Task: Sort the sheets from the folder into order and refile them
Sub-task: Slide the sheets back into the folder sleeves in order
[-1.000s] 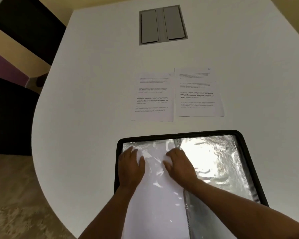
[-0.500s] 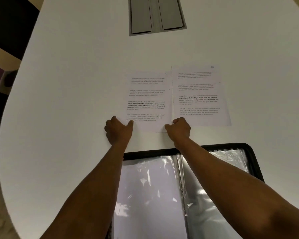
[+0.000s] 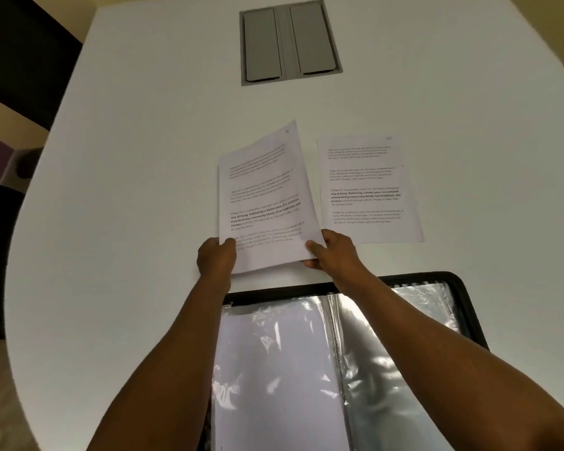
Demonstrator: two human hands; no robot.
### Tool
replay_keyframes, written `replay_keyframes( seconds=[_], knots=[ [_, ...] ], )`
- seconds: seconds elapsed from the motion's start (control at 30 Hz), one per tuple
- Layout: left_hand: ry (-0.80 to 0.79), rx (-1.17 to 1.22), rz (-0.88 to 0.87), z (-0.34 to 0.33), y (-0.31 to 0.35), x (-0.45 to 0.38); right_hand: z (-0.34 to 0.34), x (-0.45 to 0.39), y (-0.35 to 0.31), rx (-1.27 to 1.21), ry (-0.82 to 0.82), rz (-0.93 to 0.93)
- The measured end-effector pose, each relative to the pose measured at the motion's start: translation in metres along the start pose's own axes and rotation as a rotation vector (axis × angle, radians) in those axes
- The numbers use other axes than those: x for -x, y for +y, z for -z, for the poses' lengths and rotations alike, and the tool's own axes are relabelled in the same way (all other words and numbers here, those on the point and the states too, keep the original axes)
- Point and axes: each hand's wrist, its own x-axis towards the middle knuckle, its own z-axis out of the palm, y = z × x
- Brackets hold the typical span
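Both hands lift one sheet above the bench, just beyond the open folder.

The white bench (image 3: pixel 144 157) carries a grey hatch (image 3: pixel 290 42) at the far side and the folder (image 3: pixel 463 307) at the near side, open, with shiny plastic sleeves; its lower part is cut off by the frame. A second sheet (image 3: pixel 368 190) lies flat to the right, well apart from the folder. The held sheet (image 3: pixel 261 203) is tilted, its long axis pointing away from the person, its near edge close to the folder's top rim. The left hand (image 3: pixel 215 255) pinches the near left corner and the right hand (image 3: pixel 332 252) the near right corner. The page number is too small to read, and the fingers under the paper are hidden.
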Motion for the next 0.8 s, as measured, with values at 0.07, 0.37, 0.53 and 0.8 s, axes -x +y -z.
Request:
replay_keyframes(
  seconds=[0.07, 0.37, 0.53, 0.8],
  knots=[
    [-0.061, 0.103, -0.001, 0.008, 0.002, 0.019, 0.013, 0.021, 0.004, -0.055, -0.062, -0.014],
    [-0.213, 0.202, -0.091, 0.021, -0.015, 0.128, 0.071, 0.114, 0.029, -0.038, -0.117, -0.015],
    [-0.285, 0.203, -0.083, 0.013, -0.033, 0.185, 0.113, 0.149, 0.04, -0.1, -0.082, -0.031],
    [-0.467, 0.136, -0.048, -0.022, -0.059, 0.245, 0.173, 0.171, 0.047, -0.162, 0.134, 0.004]
  ],
)
